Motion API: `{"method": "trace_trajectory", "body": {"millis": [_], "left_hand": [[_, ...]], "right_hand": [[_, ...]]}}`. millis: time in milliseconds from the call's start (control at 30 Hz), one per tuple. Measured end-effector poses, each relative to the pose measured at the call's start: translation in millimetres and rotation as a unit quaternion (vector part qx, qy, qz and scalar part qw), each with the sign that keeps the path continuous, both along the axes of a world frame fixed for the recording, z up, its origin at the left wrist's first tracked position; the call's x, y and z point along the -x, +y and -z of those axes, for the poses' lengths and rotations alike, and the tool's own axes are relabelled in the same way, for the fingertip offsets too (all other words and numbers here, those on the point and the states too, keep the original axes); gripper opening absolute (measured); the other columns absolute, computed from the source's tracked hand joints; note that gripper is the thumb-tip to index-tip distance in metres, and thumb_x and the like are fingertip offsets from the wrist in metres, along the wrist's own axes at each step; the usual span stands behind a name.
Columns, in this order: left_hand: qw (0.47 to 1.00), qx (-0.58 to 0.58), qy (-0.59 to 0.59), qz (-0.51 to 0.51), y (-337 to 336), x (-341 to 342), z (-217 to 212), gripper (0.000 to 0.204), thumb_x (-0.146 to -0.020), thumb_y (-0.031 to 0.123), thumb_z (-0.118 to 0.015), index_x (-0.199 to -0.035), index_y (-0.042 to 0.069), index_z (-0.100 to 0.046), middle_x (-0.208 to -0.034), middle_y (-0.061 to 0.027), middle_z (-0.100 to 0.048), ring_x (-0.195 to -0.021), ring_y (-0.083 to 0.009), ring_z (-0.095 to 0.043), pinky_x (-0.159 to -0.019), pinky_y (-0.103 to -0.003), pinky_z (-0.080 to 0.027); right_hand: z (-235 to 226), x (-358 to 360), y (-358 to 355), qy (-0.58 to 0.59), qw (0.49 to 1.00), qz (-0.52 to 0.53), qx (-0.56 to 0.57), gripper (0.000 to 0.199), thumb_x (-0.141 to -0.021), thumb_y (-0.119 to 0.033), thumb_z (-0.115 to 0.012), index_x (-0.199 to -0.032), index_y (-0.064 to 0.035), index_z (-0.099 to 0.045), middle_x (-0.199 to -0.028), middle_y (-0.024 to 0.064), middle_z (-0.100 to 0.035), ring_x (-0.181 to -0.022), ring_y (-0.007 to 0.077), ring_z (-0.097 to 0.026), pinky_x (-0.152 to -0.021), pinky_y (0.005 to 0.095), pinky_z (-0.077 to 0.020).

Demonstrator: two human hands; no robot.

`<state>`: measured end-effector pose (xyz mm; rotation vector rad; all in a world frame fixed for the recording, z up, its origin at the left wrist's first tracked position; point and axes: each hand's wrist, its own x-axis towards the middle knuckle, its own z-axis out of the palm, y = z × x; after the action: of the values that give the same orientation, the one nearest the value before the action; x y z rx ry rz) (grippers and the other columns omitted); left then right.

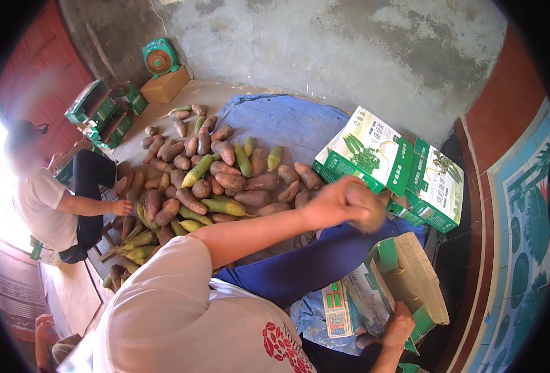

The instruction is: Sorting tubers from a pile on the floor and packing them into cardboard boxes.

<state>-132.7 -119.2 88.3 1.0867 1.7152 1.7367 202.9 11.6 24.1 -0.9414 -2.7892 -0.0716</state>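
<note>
My left arm reaches across to the right, and my left hand [334, 205] is closed around a brown, soil-coated radish [366, 210], blurred by motion. The radish is held above my blue-trousered leg, near the upper end of an open carton [421, 273]. That carton is tilted, with its pale cardboard inside showing. At the lower right my right hand [399, 323] grips the carton's near edge. Beside the carton, a digital scale [336, 311] with a lit green display sits on blue cloth. A big pile of brown and green radishes [194, 174] lies ahead and to the left.
Green-and-white printed cartons [374, 149] stand at the right by the wall. A blue sheet [281, 118] is spread behind the pile. On the left a seated person [51, 193] reaches to the pile. Green boxes [104, 112] and a green fan [160, 57] are farther back.
</note>
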Motion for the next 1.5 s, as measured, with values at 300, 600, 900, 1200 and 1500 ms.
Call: {"method": "trace_trajectory", "body": {"millis": [300, 600, 900, 1200, 1500], "left_hand": [[0.969, 0.103, 0.167, 0.151, 115.3, -115.9, 36.6, 0.065, -0.065, 0.027, -0.074, -0.116, -0.004, -0.047, -0.094, -0.0231, -0.063, -0.092, -0.0368, -0.061, -0.079, -0.040, -0.049], [0.964, 0.174, 0.083, 0.181, 147.3, -157.7, 76.3, 0.053, -0.070, 0.026, -0.071, -0.110, -0.002, -0.052, -0.101, -0.0204, -0.061, -0.097, -0.0358, -0.059, -0.085, -0.040, -0.047], [0.960, -0.122, 0.248, 0.042, 51.2, -63.1, 20.1, 0.021, -0.078, 0.013, -0.060, -0.097, 0.005, -0.056, -0.101, -0.0167, -0.057, -0.098, -0.0364, -0.055, -0.086, -0.042, -0.046], [0.924, 0.258, 0.259, -0.114, -84.6, 66.3, 143.7, 0.019, -0.077, 0.020, -0.060, -0.091, 0.008, -0.061, -0.090, -0.0148, -0.062, -0.086, -0.0341, -0.060, -0.076, -0.043, -0.048], [0.686, 0.704, 0.182, -0.012, -212.4, 79.7, 255.8, 0.039, -0.075, 0.020, -0.063, -0.113, 0.013, -0.057, -0.116, -0.0135, -0.055, -0.113, -0.0311, -0.052, -0.093, -0.044, -0.042]], "right_hand": [[0.7, 2.5, -8.4, 0.000, 1.000, 0.022, 0.006, 0.005, -0.077, -0.003, -0.052, -0.075, -0.0079, -0.051, -0.070, 0.0135, -0.058, -0.067, 0.0337, -0.060, -0.057, 0.0432, -0.0472], [6.4, -3.5, -5.5, 0.008, 1.000, 0.012, -0.013, 0.006, -0.076, -0.003, -0.054, -0.075, -0.0086, -0.051, -0.068, 0.0120, -0.057, -0.064, 0.0318, -0.060, -0.056, 0.0420, -0.0475], [2.1, 0.0, -1.7, 0.014, 1.000, 0.005, -0.001, 0.006, -0.074, -0.001, -0.054, -0.074, -0.0071, -0.051, -0.069, 0.0119, -0.057, -0.065, 0.0322, -0.059, -0.057, 0.0423, -0.0469], [-4.3, 2.4, -4.3, 0.008, 0.998, 0.036, 0.042, 0.006, -0.075, -0.001, -0.054, -0.080, -0.0047, -0.054, -0.077, 0.0173, -0.059, -0.073, 0.0384, -0.059, -0.061, 0.0458, -0.0463], [-7.6, 5.8, -1.6, 0.009, 0.994, 0.056, 0.089, 0.008, -0.083, -0.010, -0.057, -0.084, -0.0030, -0.056, -0.079, 0.0194, -0.059, -0.073, 0.0407, -0.058, -0.063, 0.0454, -0.0450]]}}
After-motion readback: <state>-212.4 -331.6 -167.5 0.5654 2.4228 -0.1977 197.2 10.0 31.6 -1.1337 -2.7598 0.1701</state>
